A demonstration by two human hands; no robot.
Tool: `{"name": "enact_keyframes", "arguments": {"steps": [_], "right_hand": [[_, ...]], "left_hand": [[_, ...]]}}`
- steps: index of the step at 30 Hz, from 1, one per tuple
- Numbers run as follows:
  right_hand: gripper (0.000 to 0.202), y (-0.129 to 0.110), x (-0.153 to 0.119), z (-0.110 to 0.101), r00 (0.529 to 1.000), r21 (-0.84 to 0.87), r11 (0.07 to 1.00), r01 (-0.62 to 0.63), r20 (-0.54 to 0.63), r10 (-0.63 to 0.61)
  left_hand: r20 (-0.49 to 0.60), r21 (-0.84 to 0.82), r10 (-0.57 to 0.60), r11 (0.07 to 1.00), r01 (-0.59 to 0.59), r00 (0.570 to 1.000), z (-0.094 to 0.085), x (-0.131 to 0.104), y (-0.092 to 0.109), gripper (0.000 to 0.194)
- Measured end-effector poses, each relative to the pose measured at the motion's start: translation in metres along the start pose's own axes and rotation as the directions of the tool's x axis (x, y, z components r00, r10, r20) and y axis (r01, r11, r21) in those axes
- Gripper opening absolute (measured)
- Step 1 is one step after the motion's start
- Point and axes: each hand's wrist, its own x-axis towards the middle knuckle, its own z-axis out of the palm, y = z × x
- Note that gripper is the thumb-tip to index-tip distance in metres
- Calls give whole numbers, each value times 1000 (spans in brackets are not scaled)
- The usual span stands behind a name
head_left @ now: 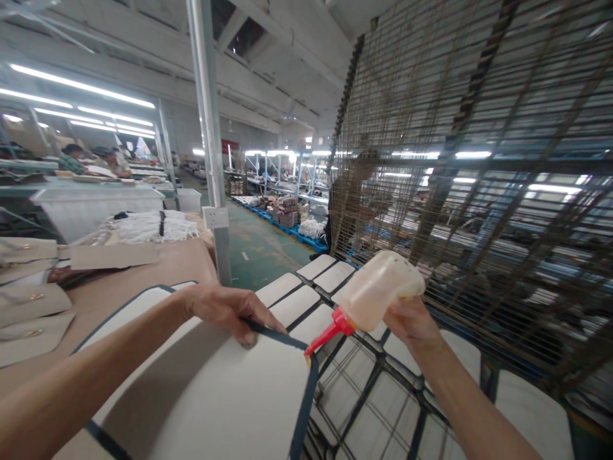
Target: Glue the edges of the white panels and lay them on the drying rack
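Note:
My left hand pinches the far edge of a white panel with dark blue edging, thumb on top of it. In my right hand is a translucent squeeze bottle, tilted downward to the left. Its red nozzle meets the blue edging near the panel's far right corner, where a small yellowish spot shows. Another blue-edged white panel lies partly under my left forearm. What is inside the bottle cannot be made out clearly.
White panels with dark edges lie on a wire rack at the right. Tall stacked wire racks rise behind it, with a person beyond. Beige pieces and a bundle of white cords lie on the left table, near a metal post.

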Motion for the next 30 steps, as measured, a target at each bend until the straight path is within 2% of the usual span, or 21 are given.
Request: {"name": "enact_keyframes", "arguments": {"steps": [3, 8, 13, 19, 25, 30], "right_hand": [[46, -1, 5, 3, 997, -8, 999, -49, 52, 49], [59, -3, 13, 1, 981, -121, 980, -158, 96, 170], [67, -1, 15, -3, 982, -125, 978, -167, 70, 177], [60, 0, 3, -1, 994, -38, 994, -105, -33, 103], [77, 2, -13, -2, 994, -33, 999, -28, -103, 25], [72, 12, -29, -13, 982, -57, 996, 68, -174, -77]], "left_hand": [[45, -18, -25, 1000, 25, 999, 1, 3, 5, 65], [57, 24, -36, 999, 34, 998, 1, 7, 11, 55], [80, -3, -55, 998, 55, 995, 3, 7, 14, 51], [12, -22, -56, 998, 56, 998, 5, 2, 11, 50], [-108, -39, -52, 998, 48, 993, 7, -7, 13, 48], [-179, -32, -30, 999, 24, 983, 9, -10, 12, 47]]}}
